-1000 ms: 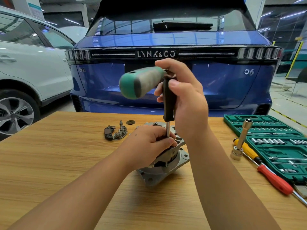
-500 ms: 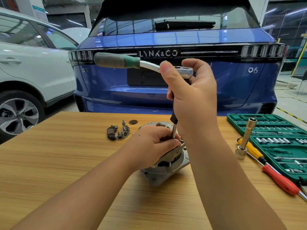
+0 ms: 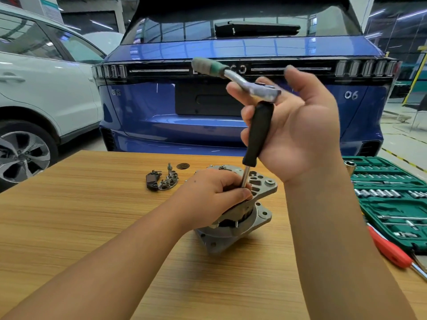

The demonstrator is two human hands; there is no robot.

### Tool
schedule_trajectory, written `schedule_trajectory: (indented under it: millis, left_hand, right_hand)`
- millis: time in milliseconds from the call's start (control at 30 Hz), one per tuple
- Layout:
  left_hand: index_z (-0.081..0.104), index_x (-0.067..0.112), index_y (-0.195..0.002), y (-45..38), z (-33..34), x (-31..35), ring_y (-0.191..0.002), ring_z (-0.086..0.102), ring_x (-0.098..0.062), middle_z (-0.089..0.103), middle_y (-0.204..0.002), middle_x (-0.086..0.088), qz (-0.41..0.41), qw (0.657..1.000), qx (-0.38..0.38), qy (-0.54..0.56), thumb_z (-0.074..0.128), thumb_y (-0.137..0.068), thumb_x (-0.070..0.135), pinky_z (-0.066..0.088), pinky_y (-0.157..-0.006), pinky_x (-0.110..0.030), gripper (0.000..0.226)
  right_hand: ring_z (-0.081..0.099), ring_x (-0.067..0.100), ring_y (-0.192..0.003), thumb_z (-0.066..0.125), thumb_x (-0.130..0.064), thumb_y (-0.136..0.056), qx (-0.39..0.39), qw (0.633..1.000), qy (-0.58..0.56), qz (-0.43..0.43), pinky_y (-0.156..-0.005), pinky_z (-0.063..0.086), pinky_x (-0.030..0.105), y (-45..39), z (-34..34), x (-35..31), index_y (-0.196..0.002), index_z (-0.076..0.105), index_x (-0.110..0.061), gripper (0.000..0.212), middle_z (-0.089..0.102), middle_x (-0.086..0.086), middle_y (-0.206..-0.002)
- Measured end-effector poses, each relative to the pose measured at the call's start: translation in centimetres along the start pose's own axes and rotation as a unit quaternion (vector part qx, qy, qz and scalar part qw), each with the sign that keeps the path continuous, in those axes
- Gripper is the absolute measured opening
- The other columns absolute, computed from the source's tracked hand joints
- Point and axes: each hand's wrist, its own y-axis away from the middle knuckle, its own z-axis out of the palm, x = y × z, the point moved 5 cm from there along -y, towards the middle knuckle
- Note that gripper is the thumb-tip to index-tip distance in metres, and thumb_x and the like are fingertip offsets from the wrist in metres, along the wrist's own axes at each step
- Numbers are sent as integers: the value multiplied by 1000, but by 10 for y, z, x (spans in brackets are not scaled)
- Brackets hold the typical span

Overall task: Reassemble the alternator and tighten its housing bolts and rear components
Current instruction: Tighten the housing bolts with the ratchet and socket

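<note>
A grey metal alternator (image 3: 249, 218) stands on the wooden table (image 3: 92, 215) at the middle. My left hand (image 3: 215, 195) grips its top and the steel shaft of a black-handled extension driver (image 3: 258, 132) standing upright on the housing. A ratchet (image 3: 233, 77) with a green and grey handle sits on the driver's top, handle pointing far left. My right hand (image 3: 298, 128) is around the ratchet head and the black handle, palm facing left, thumb up, fingers loosely curled round them. The bolt under the driver is hidden by my left hand.
A rectifier and regulator piece (image 3: 161, 180) and a small dark disc (image 3: 183, 166) lie behind the alternator on the left. A green socket set case (image 3: 392, 199) lies open at the right, with a red screwdriver (image 3: 390, 249) in front. A blue car (image 3: 231, 100) stands behind the table.
The ratchet handle has swung from pointing toward me round to the far left. My right hand has loosened and turned its palm leftward. My left hand stays on the alternator.
</note>
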Motion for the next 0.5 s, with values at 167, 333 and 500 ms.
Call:
schedule_trajectory:
  millis: [167, 333, 500]
  left_hand:
    - [68, 52, -91, 2, 1, 1, -94, 57, 12, 66, -96, 30, 2, 1000, 2, 15, 61, -97, 43, 52, -77, -20, 12]
    - [68, 52, -88, 0, 1, 2, -94, 59, 12, 68, -96, 31, -6, 999, 9, 36, 62, -98, 38, 50, -75, -17, 18]
    - [66, 48, -84, -2, 1, 3, -88, 57, 18, 64, -88, 39, -19, 1000, 12, 20, 54, -101, 42, 44, -68, -15, 21]
  right_hand:
    - [55, 9, -63, 65, -26, -78, -46, 998, -23, 43, -59, 43, 22, 0, 7, 6, -107, 61, -13, 32, 65, -3, -77]
    - [64, 9, -69, 68, -8, -86, -18, 994, -59, -91, -64, 53, 24, -4, 0, 7, -92, 58, -19, 16, 65, -3, -78]
    - [64, 27, -102, 57, 8, -96, 17, 917, 198, -345, -98, 54, 42, 0, 5, 6, -98, 65, -14, 22, 64, 7, -108]
